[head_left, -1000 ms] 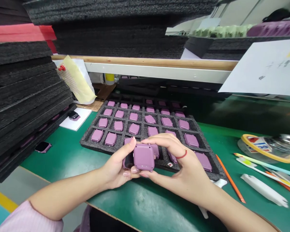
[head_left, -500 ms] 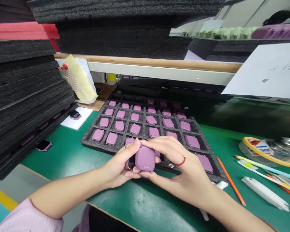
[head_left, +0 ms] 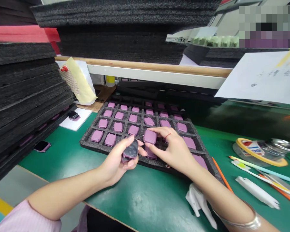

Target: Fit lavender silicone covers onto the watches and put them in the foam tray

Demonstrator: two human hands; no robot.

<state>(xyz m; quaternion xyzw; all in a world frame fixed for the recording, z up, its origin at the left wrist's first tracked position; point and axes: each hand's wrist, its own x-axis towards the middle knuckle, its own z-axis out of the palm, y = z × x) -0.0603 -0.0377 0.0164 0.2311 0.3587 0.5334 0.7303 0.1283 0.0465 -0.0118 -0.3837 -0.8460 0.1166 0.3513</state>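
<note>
My left hand (head_left: 114, 162) is closed around a smartwatch body (head_left: 130, 150), its dark glossy screen facing up with a purple rim. My right hand (head_left: 177, 149) reaches over the black foam tray (head_left: 89, 146). Its thumb and fingers grip a purple watch case (head_left: 149, 137), back side up, at a compartment near the tray's front. Whether the case rests on the foam, I cannot tell. Several more purple watch cases (head_left: 110, 140) lie back up in the tray's compartments, and my right hand hides some of them.
Stacked black foam trays (head_left: 26, 83) rise at the left; more sit on the shelf above. A smartwatch (head_left: 42, 146) lies left of the tray, another (head_left: 73, 115) on white paper. At right are a glass jar (head_left: 258, 151), a toothbrush (head_left: 253, 175), pencils and white finger cots (head_left: 197, 199).
My right hand has moved away from my left, up and over the tray, carrying the purple watch case. My left hand keeps the other watch body, whose screen now shows.
</note>
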